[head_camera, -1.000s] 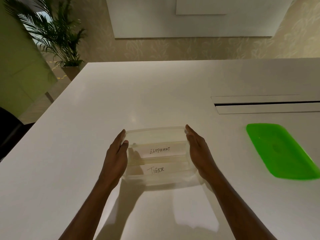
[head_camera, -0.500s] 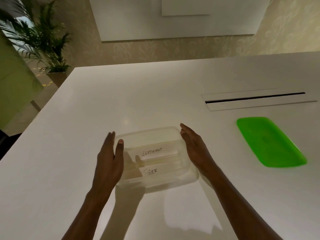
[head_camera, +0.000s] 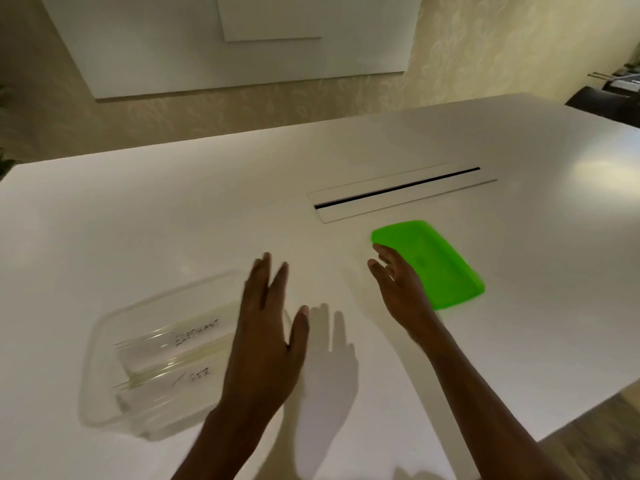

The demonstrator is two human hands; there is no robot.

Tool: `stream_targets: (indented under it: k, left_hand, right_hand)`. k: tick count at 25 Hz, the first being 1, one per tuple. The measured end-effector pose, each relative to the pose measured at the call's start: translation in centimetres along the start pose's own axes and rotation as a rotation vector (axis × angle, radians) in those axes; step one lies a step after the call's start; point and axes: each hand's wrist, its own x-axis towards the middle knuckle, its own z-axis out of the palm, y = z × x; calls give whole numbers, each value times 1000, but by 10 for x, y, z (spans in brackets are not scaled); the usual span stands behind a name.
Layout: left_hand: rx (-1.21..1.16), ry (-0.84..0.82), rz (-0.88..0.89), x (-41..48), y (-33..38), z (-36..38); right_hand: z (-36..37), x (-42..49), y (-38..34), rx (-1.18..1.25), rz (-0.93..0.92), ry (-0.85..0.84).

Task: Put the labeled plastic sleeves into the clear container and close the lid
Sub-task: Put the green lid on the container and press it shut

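Observation:
The clear container (head_camera: 104,386) stands uncovered on the white table at the lower left. Inside lie two plastic sleeves, one labeled ELEPHANT (head_camera: 194,336) and behind my view's blur one labeled TIGER (head_camera: 194,377). My left hand (head_camera: 266,337) hovers flat over the container's right end, fingers apart, holding nothing. My right hand (head_camera: 401,289) is open with fingers spread, its fingertips at the near left edge of the green lid (head_camera: 436,261). The lid lies flat on the table to the right of the container.
A long cable slot (head_camera: 398,190) with a white flap runs across the table (head_camera: 173,220) behind the lid. The table's right edge drops to a wooden floor (head_camera: 588,427). A dark chair (head_camera: 602,102) stands at the far right.
Both hands left the container's sides. My right hand swung right to the green lid; my left hand lifted above the container's right end. The view turned right.

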Motion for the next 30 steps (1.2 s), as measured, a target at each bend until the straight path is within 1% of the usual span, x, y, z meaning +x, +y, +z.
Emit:
stream_targets:
  k: [2, 5, 9, 12, 17, 20, 22, 25, 27, 30]
  left_hand:
    - [-56, -71, 38, 7, 21, 31]
    - [-149, -160, 32, 22, 42, 75]
    - [-240, -273, -79, 44, 65, 137]
    - [-244, -356, -155, 56, 72, 173]
    - [-90, -449, -264, 70, 81, 214]
    - [-59, -481, -273, 66, 84, 226]
    - [-42, -484, -257, 63, 85, 232]
    - [-58, -483, -259, 60, 89, 234]
    - [-120, -465, -297, 59, 90, 231]
    - [-234, -401, -358, 57, 88, 217]
  right_hand:
    - [-28, 8, 13, -38, 6, 62]
    - [-65, 17, 33, -125, 16, 138]
    - [-109, 33, 61, -278, 21, 198]
    - [-125, 43, 77, -358, 46, 188]
    - [-135, 53, 97, -524, 130, 85]
    - [-132, 53, 105, -590, 179, 18]
    - [-129, 54, 107, -624, 197, 6]
    - [-126, 54, 104, -580, 226, 41]
    - [-124, 53, 102, -494, 238, 91]
    - [-120, 48, 95, -374, 208, 191]
